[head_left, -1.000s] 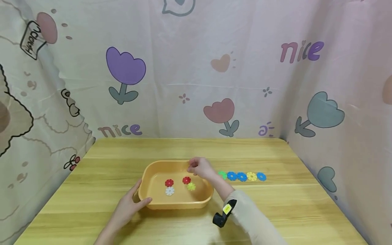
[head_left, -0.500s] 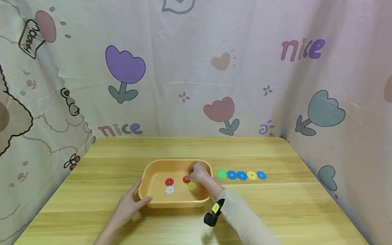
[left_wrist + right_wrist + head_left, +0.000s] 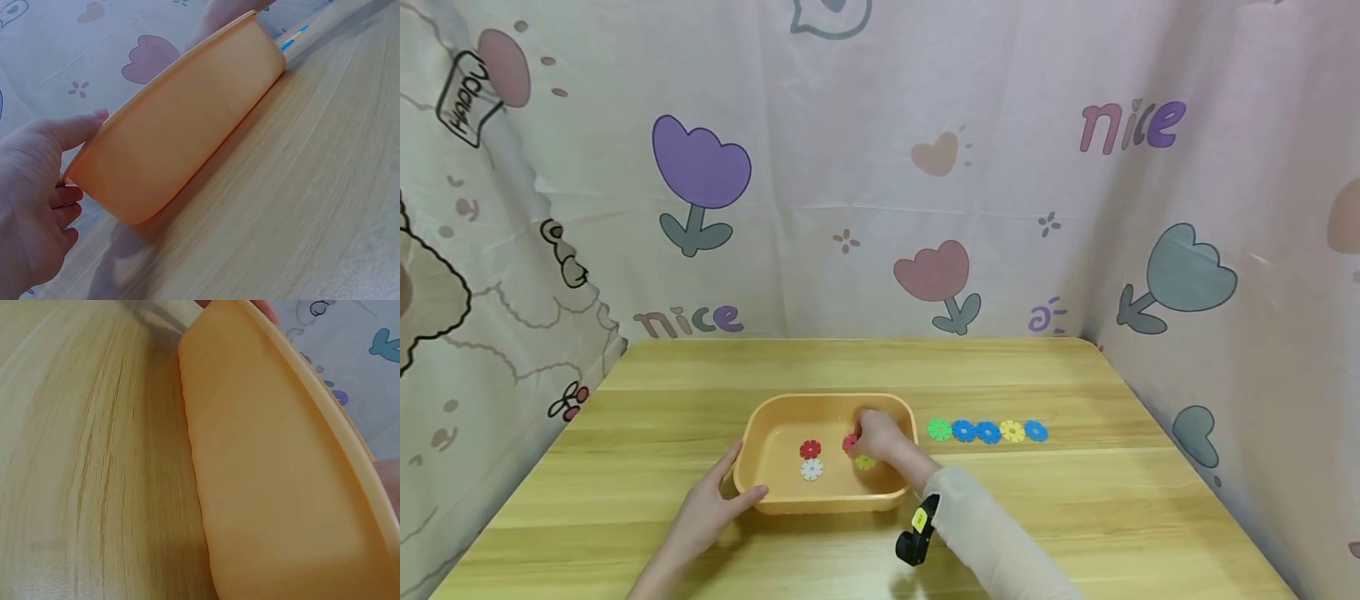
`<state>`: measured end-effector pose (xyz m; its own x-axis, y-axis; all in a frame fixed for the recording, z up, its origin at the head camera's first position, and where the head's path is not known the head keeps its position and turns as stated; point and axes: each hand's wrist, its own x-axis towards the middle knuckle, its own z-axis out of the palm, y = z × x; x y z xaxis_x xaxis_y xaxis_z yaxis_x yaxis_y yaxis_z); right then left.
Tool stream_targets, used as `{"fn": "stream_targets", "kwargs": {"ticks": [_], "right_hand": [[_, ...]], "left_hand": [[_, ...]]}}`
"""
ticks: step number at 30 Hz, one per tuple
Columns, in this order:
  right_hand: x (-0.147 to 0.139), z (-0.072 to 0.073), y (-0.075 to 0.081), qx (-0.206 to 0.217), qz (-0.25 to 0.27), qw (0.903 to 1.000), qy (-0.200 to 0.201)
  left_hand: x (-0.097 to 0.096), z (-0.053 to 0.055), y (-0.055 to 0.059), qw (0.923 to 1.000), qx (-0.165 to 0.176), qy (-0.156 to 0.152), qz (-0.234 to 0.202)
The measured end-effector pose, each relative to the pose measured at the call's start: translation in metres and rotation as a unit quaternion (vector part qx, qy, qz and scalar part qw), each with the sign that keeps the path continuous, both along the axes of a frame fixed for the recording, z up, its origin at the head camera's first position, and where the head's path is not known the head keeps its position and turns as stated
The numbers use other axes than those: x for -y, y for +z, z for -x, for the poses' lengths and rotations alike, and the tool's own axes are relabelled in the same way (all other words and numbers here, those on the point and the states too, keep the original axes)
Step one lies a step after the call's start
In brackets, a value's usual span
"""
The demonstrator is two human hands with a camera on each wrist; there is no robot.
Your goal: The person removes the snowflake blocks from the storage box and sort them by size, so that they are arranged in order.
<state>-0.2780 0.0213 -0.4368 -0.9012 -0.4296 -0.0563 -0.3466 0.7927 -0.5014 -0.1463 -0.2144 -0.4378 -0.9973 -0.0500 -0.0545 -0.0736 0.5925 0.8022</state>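
Observation:
My left hand (image 3: 706, 507) steadies an orange-yellow plastic basin (image 3: 827, 504) by its left end, thumb over the rim and fingers against the outside. The left wrist view shows that grip on the basin (image 3: 175, 131) up close. Inside the basin my right hand (image 3: 882, 437) reaches down and pinches a red flower-shaped disc (image 3: 849, 443), whose right part the fingers hide. Right below it lies a yellow-green disc (image 3: 864, 462), partly covered. Farther left are another red disc (image 3: 810, 449) and a white disc (image 3: 812, 470). In the right wrist view the basin's wall (image 3: 262, 462) hides most of the right hand.
Right of the basin, a row of flower-shaped discs lies on the wooden table (image 3: 1120, 517): a green disc (image 3: 939, 430), two blue discs, a yellow disc (image 3: 1012, 431) and another blue disc (image 3: 1036, 431). A printed curtain (image 3: 835, 208) hangs behind the table.
My right hand has come down from the basin's far rim to the right-hand red disc inside. My left hand keeps its place on the basin. The disc row stays put.

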Motion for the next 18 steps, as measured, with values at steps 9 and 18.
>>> {"fn": "stream_targets", "kwargs": {"ticks": [9, 18], "right_hand": [[-0.002, -0.002, 0.004, -0.029, 0.032, 0.9987, 0.027], [-0.012, 0.003, 0.017, 0.034, 0.162, 0.9861, 0.011]], "left_hand": [[0.0, 0.001, 0.002, 0.9999, 0.014, 0.003, 0.009], [0.001, 0.001, 0.001, 0.9999, 0.011, 0.0, 0.003]]}}
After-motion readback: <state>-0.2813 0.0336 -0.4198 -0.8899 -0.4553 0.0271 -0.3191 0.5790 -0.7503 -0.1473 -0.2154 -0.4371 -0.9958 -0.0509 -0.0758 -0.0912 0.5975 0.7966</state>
